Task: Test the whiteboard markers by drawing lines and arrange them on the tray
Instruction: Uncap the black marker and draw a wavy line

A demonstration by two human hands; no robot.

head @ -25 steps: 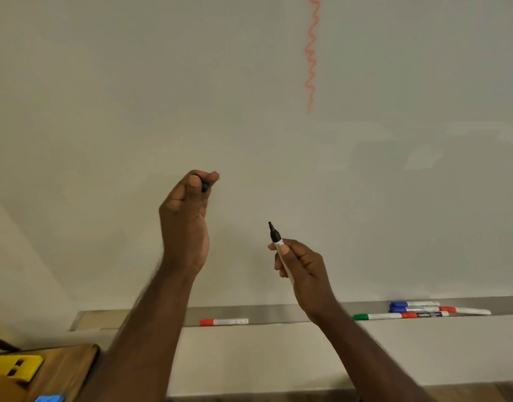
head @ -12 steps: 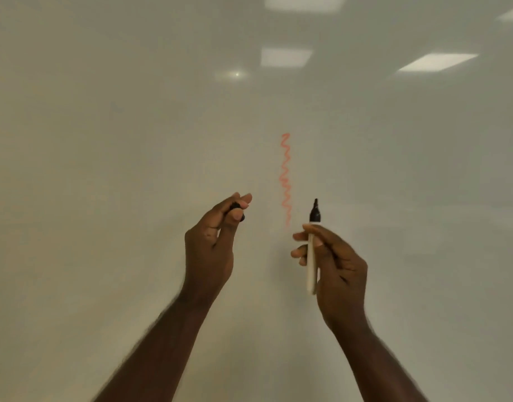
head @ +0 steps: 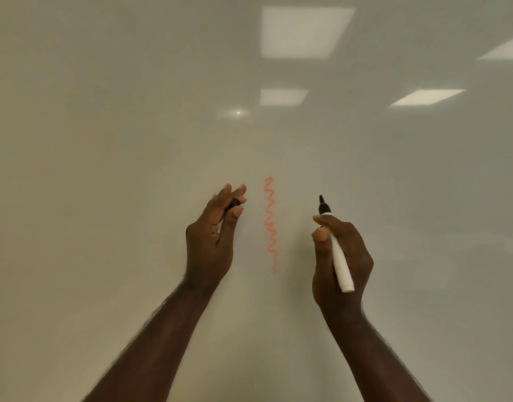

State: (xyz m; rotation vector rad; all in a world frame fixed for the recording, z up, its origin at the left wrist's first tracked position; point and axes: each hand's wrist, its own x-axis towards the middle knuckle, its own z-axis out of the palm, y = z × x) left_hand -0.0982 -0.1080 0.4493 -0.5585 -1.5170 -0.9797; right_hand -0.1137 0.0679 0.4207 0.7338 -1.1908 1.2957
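The whiteboard (head: 110, 175) fills the whole frame, bare across the upper half, the left side and the right side. The only mark is an orange squiggle (head: 271, 224) running down the middle. The left hand (head: 211, 239), pinching a black cap (head: 235, 203), sits just left of it; the right hand (head: 340, 256), holding an uncapped marker (head: 336, 248) tip up, sits right of it with bare board between.

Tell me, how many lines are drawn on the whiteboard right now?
1: an orange wavy line runs down the whiteboard, between the left hand and the right hand. Anything outside this view is hidden.
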